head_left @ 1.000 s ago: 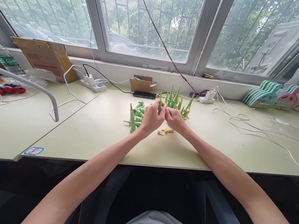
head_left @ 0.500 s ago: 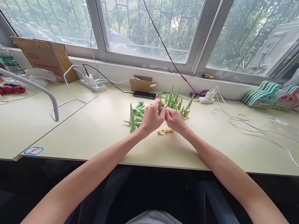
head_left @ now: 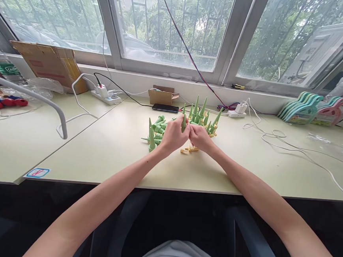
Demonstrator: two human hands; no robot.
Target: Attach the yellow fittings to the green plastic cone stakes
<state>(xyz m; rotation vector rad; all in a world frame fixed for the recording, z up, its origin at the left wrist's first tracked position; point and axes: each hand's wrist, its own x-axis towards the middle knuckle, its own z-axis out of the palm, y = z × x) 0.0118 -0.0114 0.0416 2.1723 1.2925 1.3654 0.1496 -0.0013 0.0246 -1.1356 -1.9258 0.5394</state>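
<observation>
My left hand (head_left: pixel 173 134) is closed around a green plastic spike (head_left: pixel 184 123), whose pointed end sticks up past the fingers. Against it presses my right hand (head_left: pixel 199 137), its fingers pinched together; whatever they grip is hidden. Both hands are just above the table. To the left of the hands lies a heap of green spikes (head_left: pixel 159 128), with one upright spike (head_left: pixel 152 139) at its near side. Behind the right hand several green spikes with yellow fittings (head_left: pixel 202 113) stand point up. Small yellow plastic pieces (head_left: pixel 189 149) lie on the table below the hands.
Behind the spikes are a dark phone (head_left: pixel 165 108) and an open small cardboard box (head_left: pixel 162 95). Power strips (head_left: pixel 105 95) and loose white cables (head_left: pixel 278 135) lie on the table (head_left: pixel 98 158). A grey curved bar (head_left: pixel 43 98) crosses the left side. Teal and pink boards (head_left: pixel 300 107) stand at right.
Hardly anything differs. Both hands stay pressed together in the same place, and the view has shifted very slightly.
</observation>
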